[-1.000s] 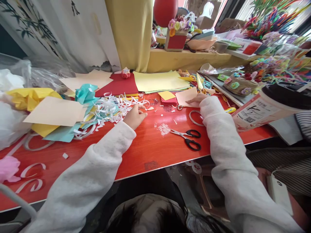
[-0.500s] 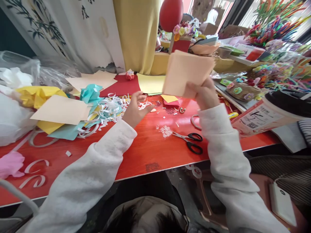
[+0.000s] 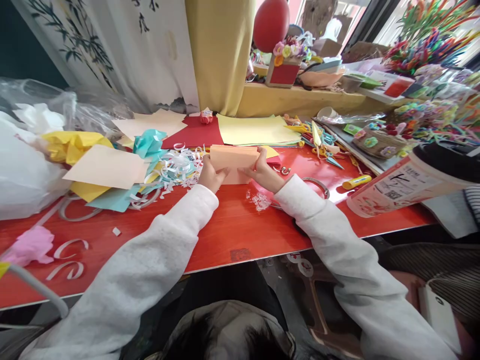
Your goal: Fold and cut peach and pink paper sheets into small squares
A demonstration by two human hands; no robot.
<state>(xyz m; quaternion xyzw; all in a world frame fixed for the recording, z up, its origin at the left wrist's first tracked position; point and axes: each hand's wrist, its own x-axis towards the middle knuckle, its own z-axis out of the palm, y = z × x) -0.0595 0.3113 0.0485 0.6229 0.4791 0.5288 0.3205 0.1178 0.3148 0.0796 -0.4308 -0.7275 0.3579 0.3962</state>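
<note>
Between my two hands is a stack of peach paper squares (image 3: 234, 159), held just over the red table (image 3: 221, 225). My left hand (image 3: 212, 174) grips its left edge, thumb on the near face. On the right edge, my right hand (image 3: 263, 172) is closed the same way. Just behind the stack, a small pile of red and yellow paper (image 3: 273, 156) shows in part. White paper shreds (image 3: 183, 165) lie close to my left hand. The scissors are mostly hidden beneath my right forearm.
A peach sheet (image 3: 107, 166) rests on crumpled yellow and teal paper at left. Yellow sheets (image 3: 258, 131) and a red sheet (image 3: 195, 134) lie at the back. A paper cup (image 3: 393, 182) with a black lid stands right, near a yellow pen (image 3: 356, 182). Clear scraps (image 3: 260, 201) lie mid-table.
My right hand has brought the peach stack down and to the left, in front of me. My left hand, open before, has closed on the stack's left edge.
</note>
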